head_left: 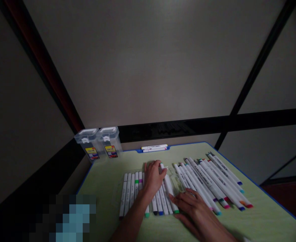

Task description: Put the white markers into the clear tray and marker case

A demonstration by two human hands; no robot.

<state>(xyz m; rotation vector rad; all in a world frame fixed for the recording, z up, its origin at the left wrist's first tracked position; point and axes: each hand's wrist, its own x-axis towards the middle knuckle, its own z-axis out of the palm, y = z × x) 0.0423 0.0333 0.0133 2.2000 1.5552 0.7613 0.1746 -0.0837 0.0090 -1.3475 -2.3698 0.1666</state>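
Toward the middle of the table, my left hand is closed, its thumb and fingertips at the upper end of a white marker with green ends. My right hand lies low over the table with fingers spread, its fingertips against the lower part of that marker. A row of white markers lies side by side beneath and left of my left hand; my left forearm hides some of them. To the right of my right hand, a loose spread of white markers with coloured ends slants across the table.
Two clear lidded plastic boxes stand at the table's far left corner. At the back edge, two markers rest in a blue holder. The pale green table has a blue rim, and a panelled wall rises behind it.
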